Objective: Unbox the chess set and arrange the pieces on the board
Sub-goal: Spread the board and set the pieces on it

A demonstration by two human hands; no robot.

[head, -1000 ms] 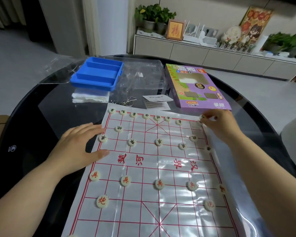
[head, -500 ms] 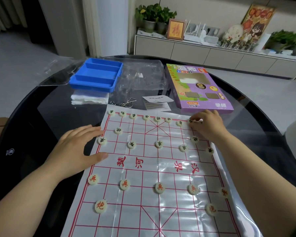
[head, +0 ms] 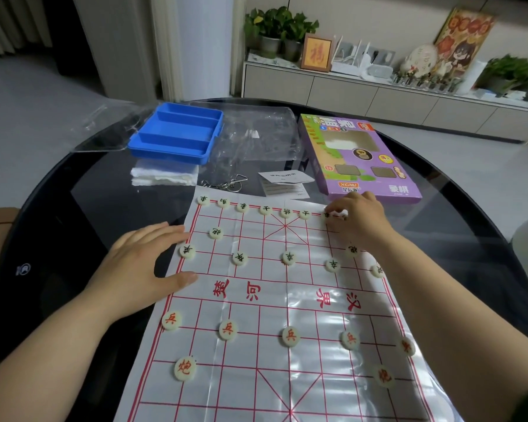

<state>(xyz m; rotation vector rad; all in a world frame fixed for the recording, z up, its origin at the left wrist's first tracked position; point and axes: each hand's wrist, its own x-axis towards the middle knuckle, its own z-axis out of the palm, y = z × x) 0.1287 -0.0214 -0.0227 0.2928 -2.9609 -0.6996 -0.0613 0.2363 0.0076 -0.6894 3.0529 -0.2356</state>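
At the left edge of the board (head: 247, 360), the left hand (head: 141, 269) lay flat, fingers straight, pressing it onto the table (head: 73, 208). Farther right, the right hand (head: 360, 222) pinched a piece (head: 333, 214) on the far row. Its wrist hovered just over a neighbouring piece (head: 352, 249), and a careless withdrawal could knock that askew.
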